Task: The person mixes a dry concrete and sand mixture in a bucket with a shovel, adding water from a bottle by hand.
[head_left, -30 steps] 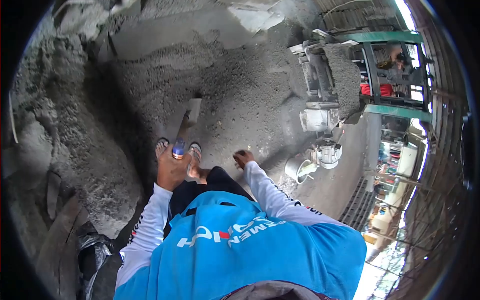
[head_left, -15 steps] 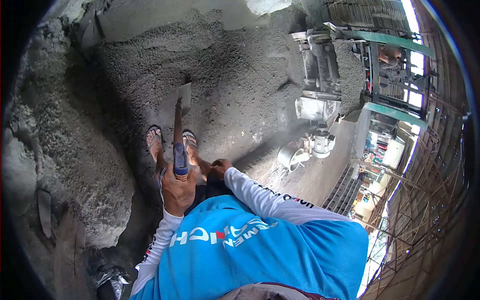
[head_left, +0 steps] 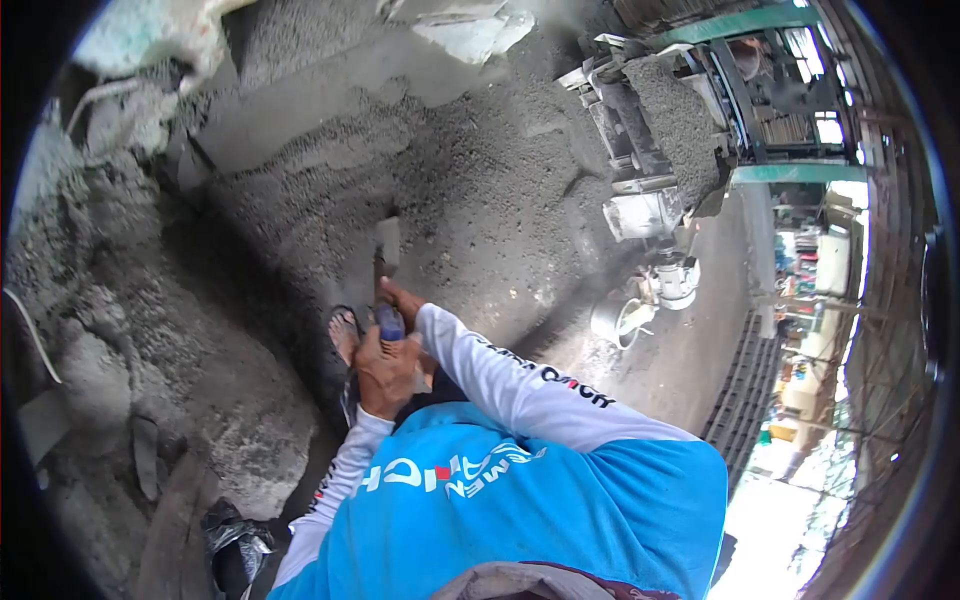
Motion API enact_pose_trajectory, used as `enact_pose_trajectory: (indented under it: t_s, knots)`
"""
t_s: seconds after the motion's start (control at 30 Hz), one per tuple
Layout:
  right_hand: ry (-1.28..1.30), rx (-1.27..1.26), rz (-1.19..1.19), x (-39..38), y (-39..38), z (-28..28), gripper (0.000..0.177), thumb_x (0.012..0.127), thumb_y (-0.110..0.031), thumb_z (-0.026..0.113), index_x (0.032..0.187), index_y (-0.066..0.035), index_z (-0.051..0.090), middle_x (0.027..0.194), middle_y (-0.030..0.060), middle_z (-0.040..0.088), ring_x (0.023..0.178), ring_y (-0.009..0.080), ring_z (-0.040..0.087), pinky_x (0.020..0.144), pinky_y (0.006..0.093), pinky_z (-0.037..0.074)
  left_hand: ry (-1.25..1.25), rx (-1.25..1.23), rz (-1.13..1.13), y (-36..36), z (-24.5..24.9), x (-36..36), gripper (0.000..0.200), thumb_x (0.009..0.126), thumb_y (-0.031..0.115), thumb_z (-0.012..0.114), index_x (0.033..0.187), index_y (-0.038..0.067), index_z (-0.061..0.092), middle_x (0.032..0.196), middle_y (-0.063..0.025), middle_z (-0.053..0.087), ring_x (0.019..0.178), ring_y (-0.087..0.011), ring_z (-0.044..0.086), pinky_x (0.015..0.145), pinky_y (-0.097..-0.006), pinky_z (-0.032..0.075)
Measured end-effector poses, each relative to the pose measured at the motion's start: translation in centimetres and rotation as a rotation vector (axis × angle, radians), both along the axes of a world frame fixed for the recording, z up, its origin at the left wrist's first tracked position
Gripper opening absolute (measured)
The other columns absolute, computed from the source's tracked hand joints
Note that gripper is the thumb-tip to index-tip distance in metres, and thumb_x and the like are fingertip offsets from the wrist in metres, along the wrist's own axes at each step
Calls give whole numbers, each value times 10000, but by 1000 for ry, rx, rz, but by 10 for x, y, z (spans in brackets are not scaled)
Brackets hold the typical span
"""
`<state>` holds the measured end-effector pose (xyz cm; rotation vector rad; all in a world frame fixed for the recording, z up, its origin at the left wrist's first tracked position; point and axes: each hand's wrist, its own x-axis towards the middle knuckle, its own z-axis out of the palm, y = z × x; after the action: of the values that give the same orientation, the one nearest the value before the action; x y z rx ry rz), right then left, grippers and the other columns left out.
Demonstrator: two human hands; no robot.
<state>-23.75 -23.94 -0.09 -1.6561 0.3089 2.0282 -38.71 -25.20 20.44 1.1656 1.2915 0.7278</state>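
Grey aggregate heap [head_left: 300, 190], far and left; shovel [head_left: 388, 243] blade set at its foot, just beyond the sandalled foot [head_left: 344, 330]. Left hand [head_left: 386, 368] closed round the blue grip end, right hand [head_left: 402, 298] closed on the shaft below. Step, as judged: loading the blade; next calls for a push, then a lift. Open floor lies right, bounded by bucket [head_left: 615, 322] and machine [head_left: 650, 210]; heap crowds the left.

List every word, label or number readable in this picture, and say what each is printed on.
"MEN" and "CH": white letters, upside down, on the blue shirt; rest unreadable.
Dark print on the white sleeve: too blurred to read.
Nothing readable on the shovel.
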Motion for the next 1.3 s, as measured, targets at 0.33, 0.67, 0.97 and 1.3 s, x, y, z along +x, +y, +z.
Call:
enact_pose_trajectory:
  t_s: [0.33, 0.67, 0.97, 1.3]
  knots:
    - [-40, 461, 628, 28, 109, 22, 258, 880, -292, 623, 805, -46, 619, 682, 93, 611, 605, 255, 597, 590, 421, 495, -106, 268, -187, -33, 94, 46, 272, 794, 175, 725, 779, 28, 497, 664, -149, 583, 524, -298, 574, 497, -404, 438]
    - [-848, 698, 369, 232, -101, 150, 697, 688, -244, 783, 1299, -31, 523, 875, 136, 660, 703, 208, 634, 580, 338, 530, -76, 265, -768, 13, 22, 132, 219, 813, 192, 713, 844, -11, 636, 674, -81, 629, 608, -165, 600, 570, -308, 486]
    - [-1012, -245, -452, 231, -473, 289, 272, 801, -137, 680, 1019, 15, 621, 823, 139, 666, 642, 259, 650, 553, 387, 542, 482, -1007, -381, 65, -307, -85, 293, 920, 348, 494, 1115, 132, 523, 1098, -97, 560, 949, -264, 545, 764, -427, 427]
    - [-1227, -411, -1534, 239, -567, 255, 155, 702, -137, 559, 589, -82, 467, 541, 58, 444, 458, 211, 459, 414, 354, 404, -233, -1141, -840, 89, -329, -97, 259, 968, 398, 366, 1062, 200, 505, 909, -72, 506, 873, -287, 558, 693, -427, 464]
